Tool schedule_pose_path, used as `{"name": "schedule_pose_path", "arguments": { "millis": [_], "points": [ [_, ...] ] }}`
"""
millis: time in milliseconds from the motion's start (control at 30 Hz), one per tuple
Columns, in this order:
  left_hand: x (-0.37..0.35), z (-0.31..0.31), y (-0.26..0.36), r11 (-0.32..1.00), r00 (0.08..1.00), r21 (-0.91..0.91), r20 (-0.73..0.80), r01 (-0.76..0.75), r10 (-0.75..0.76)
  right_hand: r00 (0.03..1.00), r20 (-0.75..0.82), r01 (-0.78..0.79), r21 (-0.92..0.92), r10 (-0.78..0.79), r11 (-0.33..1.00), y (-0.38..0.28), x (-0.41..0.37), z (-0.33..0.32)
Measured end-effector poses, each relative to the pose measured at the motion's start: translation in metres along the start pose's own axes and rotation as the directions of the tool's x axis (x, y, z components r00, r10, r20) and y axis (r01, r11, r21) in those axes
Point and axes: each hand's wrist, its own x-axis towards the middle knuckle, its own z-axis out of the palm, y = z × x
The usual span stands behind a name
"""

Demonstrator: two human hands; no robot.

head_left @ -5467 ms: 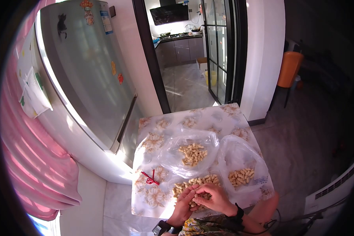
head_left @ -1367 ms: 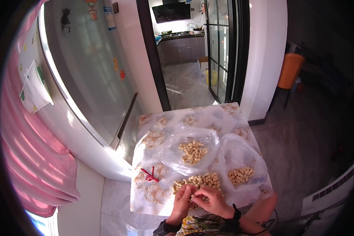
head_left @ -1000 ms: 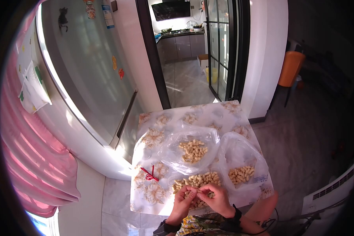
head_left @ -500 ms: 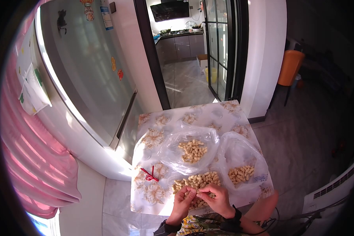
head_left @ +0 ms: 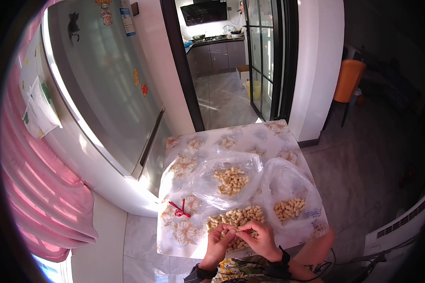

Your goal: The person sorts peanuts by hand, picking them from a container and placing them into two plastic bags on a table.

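Note:
My left hand (head_left: 217, 243) and my right hand (head_left: 260, 240) meet at the table's near edge, fingertips pinched together on what looks like a peanut (head_left: 236, 230), mostly covered by the fingers. Under and behind them lies a pile of unshelled peanuts (head_left: 241, 215), apparently on clear plastic. Farther back, an open clear plastic bag (head_left: 204, 178) holds a smaller heap of peanuts (head_left: 231, 181). On the right, another clear bag (head_left: 281, 177) has peanuts (head_left: 289, 209) inside.
A red ribbon or tie (head_left: 179, 209) rests on the flowered tablecloth (head_left: 184, 231) at left. The fridge (head_left: 108, 85) stands beyond the table's left side. Behind the table, a glass door (head_left: 262, 61) opens onto a kitchen. An orange chair (head_left: 349, 80) is at the right.
Both hands stay over the pile, with only a slight shift of the left fingers. The bags, the peanut heaps and the red tie have not moved.

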Motion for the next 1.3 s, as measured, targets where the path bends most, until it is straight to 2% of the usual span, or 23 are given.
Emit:
{"name": "schedule_pose_path", "arguments": {
  "millis": [200, 267, 433, 600, 700, 733, 800, 967, 1033, 1133, 1267, 1300],
  "points": [
    [-0.001, 0.003, 0.001, 0.999, 0.998, 0.03, -0.054, 0.013, -0.011, 0.999, 0.023, -0.041, -0.001, 0.041, 0.999, -0.001, -0.001, 0.0],
    [-0.001, 0.0, 0.0, 0.999, 1.0, 0.03, -0.005, 0.029, -0.029, 0.999, 0.015, -0.048, 0.024, 0.048, 0.999, 0.0, -0.002, 0.0],
    [0.003, 0.001, -0.002, 1.0, 1.0, -0.001, 0.0, 0.03, -0.03, 0.998, -0.035, -0.057, 0.041, 0.058, 0.998, 0.001, -0.003, 0.001],
    [0.003, 0.001, 0.001, 0.999, 1.0, 0.048, 0.017, -0.001, 0.0, 0.976, -0.185, 0.098, -0.072, -0.11, 0.993, -0.031, 0.018, -0.028],
    [0.003, 0.001, 0.001, 0.995, 1.0, 0.092, 0.011, 0.027, -0.028, 0.938, -0.328, 0.051, -0.189, -0.112, 0.981, -0.029, 0.029, -0.062],
    [0.003, 0.002, 0.001, 0.997, 0.999, 0.076, 0.014, 0.031, -0.032, 0.937, -0.329, 0.052, -0.192, -0.115, 0.98, -0.028, 0.032, -0.072],
    [0.004, 0.003, 0.0, 0.998, 0.999, 0.055, 0.018, 0.03, -0.031, 0.919, -0.382, -0.04, -0.327, -0.094, 0.944, -0.025, 0.037, -0.092],
    [0.003, 0.004, 0.004, 0.996, 0.997, 0.075, 0.043, 0.058, -0.061, 0.967, -0.256, -0.108, -0.424, -0.005, 0.899, -0.004, 0.025, -0.116],
    [0.005, 0.002, -0.002, 0.997, 0.998, 0.075, 0.046, 0.036, -0.039, 0.983, -0.134, -0.174, -0.487, 0.124, 0.856, 0.004, 0.02, -0.118],
    [0.004, 0.001, 0.0, 0.997, 0.997, 0.06, 0.06, 0.038, -0.041, 0.993, -0.07, -0.115, -0.507, 0.092, 0.854, 0.017, 0.016, -0.117],
    [0.004, -0.001, -0.002, 0.996, 0.995, 0.06, 0.071, 0.059, -0.063, 0.991, -0.031, -0.126, -0.485, 0.127, 0.865, 0.014, 0.016, -0.114],
    [0.004, -0.001, -0.002, 0.997, 0.996, 0.06, 0.07, 0.057, -0.061, 0.987, -0.095, -0.156, -0.454, 0.126, 0.877, 0.015, 0.016, -0.113]
  ]
}}
